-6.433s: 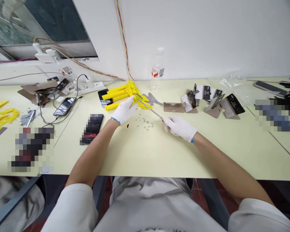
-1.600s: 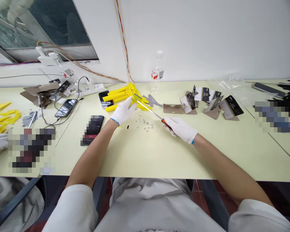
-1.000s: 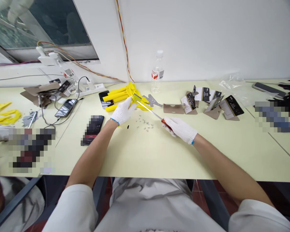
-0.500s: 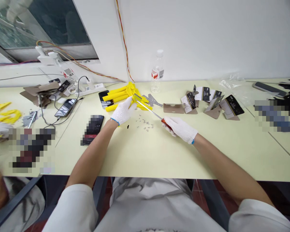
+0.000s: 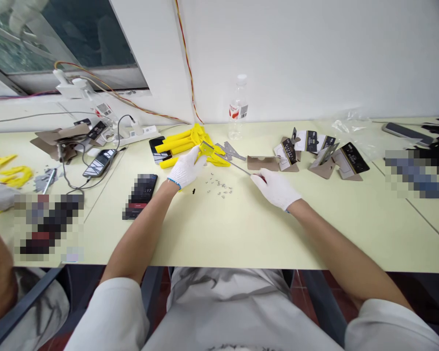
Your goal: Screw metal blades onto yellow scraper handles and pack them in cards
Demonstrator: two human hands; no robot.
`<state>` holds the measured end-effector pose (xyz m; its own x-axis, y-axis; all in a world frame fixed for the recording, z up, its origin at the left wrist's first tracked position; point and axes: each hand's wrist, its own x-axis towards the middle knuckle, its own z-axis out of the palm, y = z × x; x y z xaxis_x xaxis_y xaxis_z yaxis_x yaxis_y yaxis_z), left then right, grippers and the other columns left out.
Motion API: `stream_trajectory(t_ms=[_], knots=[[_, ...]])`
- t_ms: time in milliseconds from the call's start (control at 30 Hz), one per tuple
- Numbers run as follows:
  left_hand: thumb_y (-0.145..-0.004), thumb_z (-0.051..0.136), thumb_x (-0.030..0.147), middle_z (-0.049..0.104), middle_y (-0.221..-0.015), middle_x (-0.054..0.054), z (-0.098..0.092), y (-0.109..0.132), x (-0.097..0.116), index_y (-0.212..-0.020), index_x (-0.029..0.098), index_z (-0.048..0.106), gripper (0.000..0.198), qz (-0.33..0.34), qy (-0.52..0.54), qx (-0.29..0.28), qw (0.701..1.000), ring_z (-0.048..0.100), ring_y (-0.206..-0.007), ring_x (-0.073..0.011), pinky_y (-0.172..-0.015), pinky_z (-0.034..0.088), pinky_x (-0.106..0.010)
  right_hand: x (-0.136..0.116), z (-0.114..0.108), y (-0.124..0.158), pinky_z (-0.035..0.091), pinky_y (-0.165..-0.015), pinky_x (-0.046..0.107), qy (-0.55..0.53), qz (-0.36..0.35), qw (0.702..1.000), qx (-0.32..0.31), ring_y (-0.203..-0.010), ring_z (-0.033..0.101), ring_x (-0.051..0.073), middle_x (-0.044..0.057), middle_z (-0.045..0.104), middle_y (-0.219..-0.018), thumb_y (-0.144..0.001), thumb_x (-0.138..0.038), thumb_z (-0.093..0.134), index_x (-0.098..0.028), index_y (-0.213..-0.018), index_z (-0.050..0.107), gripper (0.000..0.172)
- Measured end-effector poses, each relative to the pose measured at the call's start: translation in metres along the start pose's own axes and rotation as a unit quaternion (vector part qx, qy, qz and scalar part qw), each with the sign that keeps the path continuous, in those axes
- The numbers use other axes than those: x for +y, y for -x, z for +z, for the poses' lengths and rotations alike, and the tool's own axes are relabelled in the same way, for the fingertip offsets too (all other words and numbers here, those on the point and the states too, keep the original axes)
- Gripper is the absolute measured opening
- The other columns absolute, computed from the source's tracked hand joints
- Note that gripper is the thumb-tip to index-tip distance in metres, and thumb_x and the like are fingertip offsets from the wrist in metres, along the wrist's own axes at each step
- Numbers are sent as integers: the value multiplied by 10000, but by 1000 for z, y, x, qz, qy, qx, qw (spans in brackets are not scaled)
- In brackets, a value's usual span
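White knitted gloves cover both my hands. My left hand [image 5: 188,169] is closed on a yellow plastic scraper [image 5: 207,147] with a grey metal plate at its head. My right hand [image 5: 277,189] wraps round the red handle of a screwdriver [image 5: 240,169], mostly hidden by the glove. Its long shaft slants up to the left, with the tip at the scraper's head. Beyond my left hand lies a pile of yellow scraper handles [image 5: 175,142], with grey metal plates [image 5: 231,150] to its right. Several small screws [image 5: 223,186] lie scattered on the table between my hands.
A plastic bottle [image 5: 237,109] stands by the wall. Folded cards [image 5: 324,151] sit to the right, near a clear bag [image 5: 354,129]. A phone [image 5: 142,192] lies left of my forearm. Further left are cables, a power strip [image 5: 142,135] and another person's gloved hand [image 5: 0,196].
My right hand has shifted slightly up and right and turned over the screwdriver handle, covering more of it. My left hand stays in place. The other person's hand and forearm at far left have moved.
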<state>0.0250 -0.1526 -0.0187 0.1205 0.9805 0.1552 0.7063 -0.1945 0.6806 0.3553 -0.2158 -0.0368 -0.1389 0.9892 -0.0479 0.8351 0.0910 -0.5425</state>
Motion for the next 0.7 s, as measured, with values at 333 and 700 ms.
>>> stream_trajectory(t_ms=[333,700], knots=[[-1176,605,432,765,-890,-72,1,11,21,-1355,193,693,312,-6,0,-36,999,624,-658,-185,-686,515,-332,-4,4,-8,534,-967,465,200,17,979,46,-1158,699,399,244,754,-1243,-1187,-327,623,-146,-1196,786,244],[-1177,754,469,754,-1338,-127,-3,47,45,-1429,131,751,421,-47,72,-122,989,771,-1141,-255,-988,703,-423,-99,14,-27,672,-1110,533,52,-166,977,125,-1306,755,300,141,727,-1551,-1165,-455,787,-224,-1501,755,409]])
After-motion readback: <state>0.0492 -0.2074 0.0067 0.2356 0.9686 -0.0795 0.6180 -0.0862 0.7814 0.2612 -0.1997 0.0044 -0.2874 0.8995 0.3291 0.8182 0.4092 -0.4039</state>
